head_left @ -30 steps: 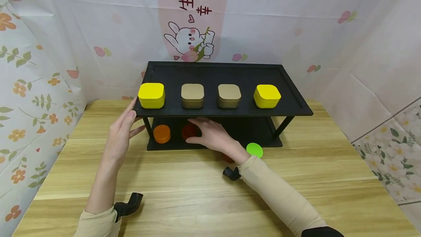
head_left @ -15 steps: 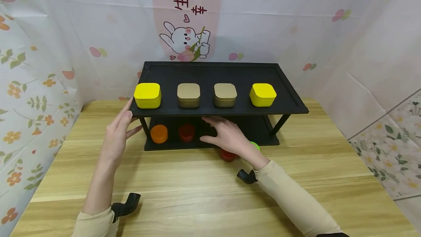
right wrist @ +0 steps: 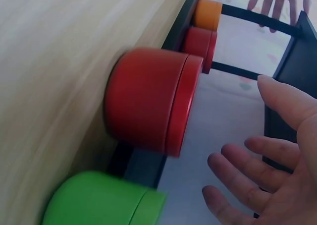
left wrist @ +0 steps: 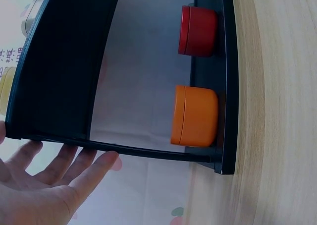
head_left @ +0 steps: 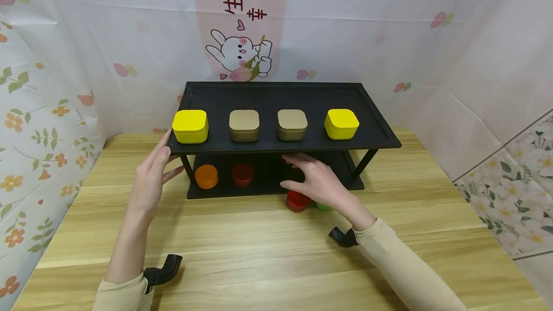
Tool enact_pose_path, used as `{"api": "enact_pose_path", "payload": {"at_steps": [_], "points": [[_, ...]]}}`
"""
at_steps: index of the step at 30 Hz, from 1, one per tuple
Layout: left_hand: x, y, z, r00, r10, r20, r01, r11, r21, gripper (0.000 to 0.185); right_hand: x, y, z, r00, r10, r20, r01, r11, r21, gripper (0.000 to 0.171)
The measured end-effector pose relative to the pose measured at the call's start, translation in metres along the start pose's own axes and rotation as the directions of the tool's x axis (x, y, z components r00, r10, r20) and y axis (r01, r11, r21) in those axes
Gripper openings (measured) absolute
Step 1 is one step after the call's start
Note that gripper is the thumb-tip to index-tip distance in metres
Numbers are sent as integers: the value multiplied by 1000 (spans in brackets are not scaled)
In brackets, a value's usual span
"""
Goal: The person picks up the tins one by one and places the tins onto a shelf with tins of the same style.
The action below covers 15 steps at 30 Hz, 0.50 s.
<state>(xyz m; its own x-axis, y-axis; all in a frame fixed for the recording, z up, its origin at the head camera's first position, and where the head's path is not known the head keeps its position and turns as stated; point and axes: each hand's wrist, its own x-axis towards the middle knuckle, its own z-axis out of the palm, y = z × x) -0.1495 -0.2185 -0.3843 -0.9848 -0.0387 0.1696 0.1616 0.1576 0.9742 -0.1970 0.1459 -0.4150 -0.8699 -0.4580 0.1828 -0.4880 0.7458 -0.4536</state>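
My left hand touches the left end of the black two-tier rack with outstretched fingers, the thumb at its front corner. In the left wrist view, its fingertips meet the rack's side edge. On the lower tier sit an orange round tin and a red round tin. My right hand hovers at the lower tier's front, fingers spread around nothing. Beneath it, a second red tin stands on the table in front of the rack. A green tin beside that is mostly hidden by the hand in the head view.
Along the upper tier's front stand two yellow square tins at the ends, with two beige square tins between them. Slanted supports flank the lower tier. A printed cloth hangs behind the wooden table.
My right hand has drawn away from the red tin on the lower tier and moved right, uncovering it and the red tin on the table. The left hand stays at the rack's end.
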Motion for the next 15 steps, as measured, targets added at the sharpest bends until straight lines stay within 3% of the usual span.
{"api": "enact_pose_path", "payload": {"at_steps": [15], "points": [[0,0,0,1000,-4,-9,4,1000,18,51,-21,15,-11,1000,11,29,-10,999,-31,68]]}}
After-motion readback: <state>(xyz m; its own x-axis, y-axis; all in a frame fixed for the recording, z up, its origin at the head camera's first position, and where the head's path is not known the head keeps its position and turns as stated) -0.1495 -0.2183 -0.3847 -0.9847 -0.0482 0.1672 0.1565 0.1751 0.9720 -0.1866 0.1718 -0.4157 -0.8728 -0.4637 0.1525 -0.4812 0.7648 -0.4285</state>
